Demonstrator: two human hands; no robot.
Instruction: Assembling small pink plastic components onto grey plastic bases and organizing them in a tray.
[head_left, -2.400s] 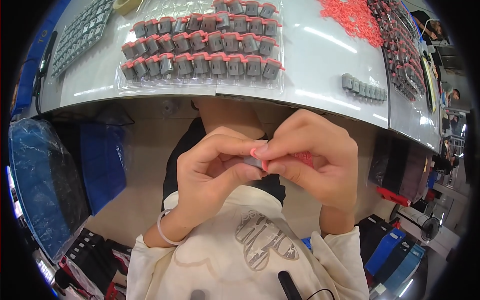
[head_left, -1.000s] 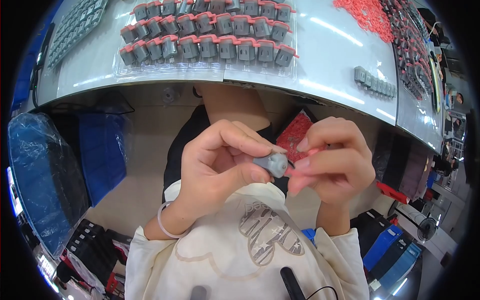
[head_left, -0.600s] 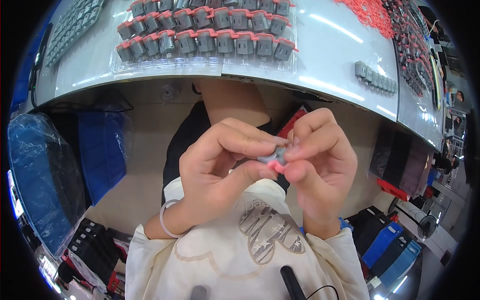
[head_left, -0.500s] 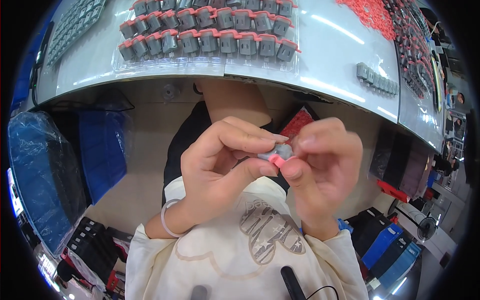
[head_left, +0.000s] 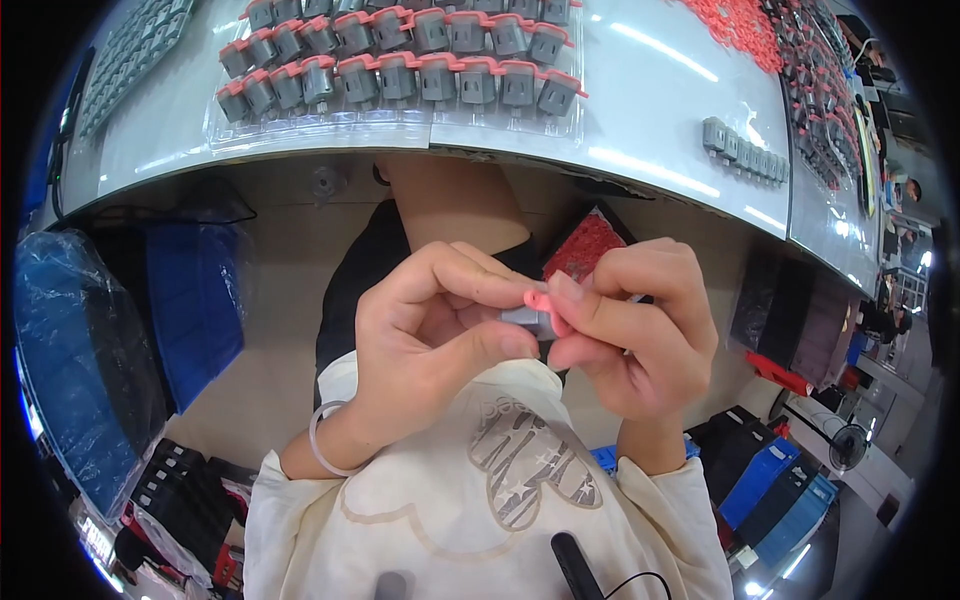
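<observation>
**Firm on the Grey Motor (head_left: 521, 318), Square on the Pink Cap (head_left: 561, 316)**

Held off the tabletop (head_left: 640, 115), on its near side: clamped around the motor by the left hand (head_left: 430, 325), pinched at its capped end by the right hand (head_left: 645, 330). Best to brace and press evenly, without tilting. Expect the right hand to hide part of the fit. Around: capped motors (head_left: 397, 78) in a clear tray (head_left: 340, 137), bare motors (head_left: 744, 153) at right, loose pink pieces (head_left: 735, 32) beyond.
</observation>
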